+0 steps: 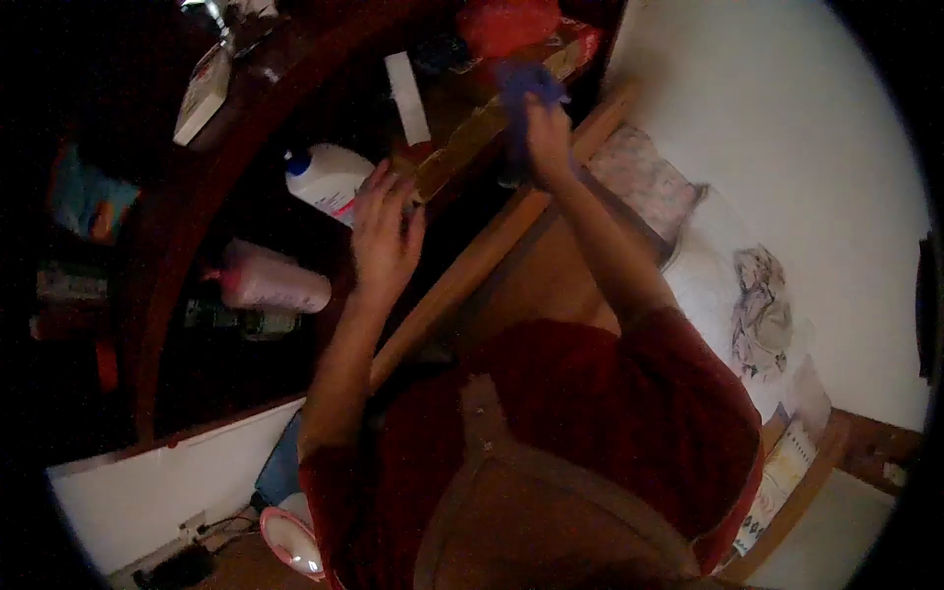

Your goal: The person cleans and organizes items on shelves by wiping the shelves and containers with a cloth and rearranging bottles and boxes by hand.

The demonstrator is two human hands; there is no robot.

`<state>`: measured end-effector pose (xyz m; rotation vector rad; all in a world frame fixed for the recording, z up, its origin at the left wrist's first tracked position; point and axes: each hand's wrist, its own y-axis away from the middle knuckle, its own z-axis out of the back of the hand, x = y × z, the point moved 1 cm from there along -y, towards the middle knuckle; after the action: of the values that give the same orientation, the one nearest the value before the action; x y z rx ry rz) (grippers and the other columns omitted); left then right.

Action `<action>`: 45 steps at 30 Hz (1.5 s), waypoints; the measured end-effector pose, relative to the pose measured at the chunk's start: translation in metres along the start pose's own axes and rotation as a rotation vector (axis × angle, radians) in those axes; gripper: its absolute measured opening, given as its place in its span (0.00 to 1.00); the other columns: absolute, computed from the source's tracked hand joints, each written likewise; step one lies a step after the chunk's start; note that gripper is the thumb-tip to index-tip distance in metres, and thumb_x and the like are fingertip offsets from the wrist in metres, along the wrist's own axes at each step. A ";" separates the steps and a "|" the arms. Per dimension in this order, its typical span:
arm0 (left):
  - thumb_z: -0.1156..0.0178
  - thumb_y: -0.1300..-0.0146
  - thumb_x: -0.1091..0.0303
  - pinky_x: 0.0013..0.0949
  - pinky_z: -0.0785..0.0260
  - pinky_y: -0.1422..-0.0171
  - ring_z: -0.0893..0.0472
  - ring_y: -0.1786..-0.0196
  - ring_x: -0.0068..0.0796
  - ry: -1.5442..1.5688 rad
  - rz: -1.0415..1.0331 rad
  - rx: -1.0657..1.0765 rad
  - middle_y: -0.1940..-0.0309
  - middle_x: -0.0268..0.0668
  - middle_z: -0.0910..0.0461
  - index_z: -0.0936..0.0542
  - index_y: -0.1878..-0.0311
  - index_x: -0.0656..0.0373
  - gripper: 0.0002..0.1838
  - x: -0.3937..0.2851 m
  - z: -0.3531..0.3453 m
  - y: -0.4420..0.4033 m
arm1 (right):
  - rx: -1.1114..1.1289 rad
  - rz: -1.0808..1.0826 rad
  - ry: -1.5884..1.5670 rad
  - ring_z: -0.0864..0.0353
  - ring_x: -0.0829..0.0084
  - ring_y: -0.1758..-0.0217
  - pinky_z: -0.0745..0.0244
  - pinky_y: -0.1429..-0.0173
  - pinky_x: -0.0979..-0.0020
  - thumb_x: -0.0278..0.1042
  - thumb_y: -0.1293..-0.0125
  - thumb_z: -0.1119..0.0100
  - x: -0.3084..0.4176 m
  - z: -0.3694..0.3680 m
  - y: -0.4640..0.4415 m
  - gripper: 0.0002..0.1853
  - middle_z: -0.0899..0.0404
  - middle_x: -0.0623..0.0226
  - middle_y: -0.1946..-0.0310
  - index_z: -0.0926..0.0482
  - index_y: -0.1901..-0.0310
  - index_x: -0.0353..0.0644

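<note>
One blue cloth (531,88) gripped in the fingers of the right hand (549,138), near the far part of a brown box (460,147), left hand (385,231) at its near end, fingers slightly spread, beside a white bottle (329,179).

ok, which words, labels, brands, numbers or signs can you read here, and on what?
None legible. Marks seen, all unreadable:
White bottle with blue cap: pink-red marking, too blurred.
Pink bottle: faint print, too blurred.
Cardboard box: red-and-white patch at far end, too blurred.
White patterned sheet, lower right: dark marks, too small to tell whether they are text.
</note>
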<state>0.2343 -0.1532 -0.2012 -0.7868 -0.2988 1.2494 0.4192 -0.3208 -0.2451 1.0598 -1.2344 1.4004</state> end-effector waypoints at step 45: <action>0.50 0.36 0.69 0.33 0.29 0.51 0.23 0.57 0.30 1.265 0.408 -0.593 0.58 0.35 0.23 0.26 0.51 0.57 0.11 0.028 -0.157 -0.253 | 0.315 0.802 0.183 0.31 0.56 0.42 0.36 0.38 0.63 0.19 0.48 0.45 -0.133 0.034 -0.172 0.21 0.27 0.56 0.48 0.26 0.49 0.39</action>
<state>0.5230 -0.2106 -0.1469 -2.0494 0.5843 0.7929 0.6116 -0.3633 -0.3434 0.6134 -1.3955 2.3054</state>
